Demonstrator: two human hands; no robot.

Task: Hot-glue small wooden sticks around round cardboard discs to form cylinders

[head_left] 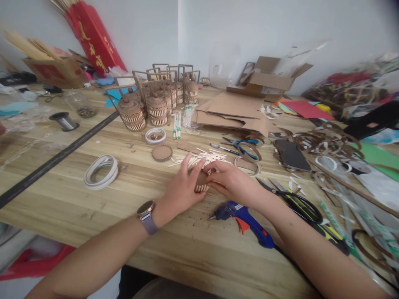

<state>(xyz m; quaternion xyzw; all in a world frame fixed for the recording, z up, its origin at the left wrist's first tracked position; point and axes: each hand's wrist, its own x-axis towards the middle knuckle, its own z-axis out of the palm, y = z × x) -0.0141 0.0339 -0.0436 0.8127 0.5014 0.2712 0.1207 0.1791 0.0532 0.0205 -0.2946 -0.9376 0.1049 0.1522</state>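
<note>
A small round cardboard base (202, 177) has a row of short pale wooden sticks (201, 188) standing along its near edge. My left hand (181, 189) curves around its left side, thumb in front and fingers behind, holding it on the table. The fingertips of my right hand (232, 180) are pinched together at its right rim; what they hold is mostly hidden. Just behind both hands lies a loose pile of wooden sticks (215, 155). A blue hot glue gun (243, 218) with an orange trigger rests below my right wrist, its nozzle pointing left.
Several lidded, handled stick baskets (157, 110) stand at the back, beside flattened cardboard (233, 108). White rings (101, 172) and a round cardboard lid (161, 153) lie leftward. Pliers (246, 145), scissors (299, 203), a phone (293, 154) and brown strips (324, 139) crowd the right.
</note>
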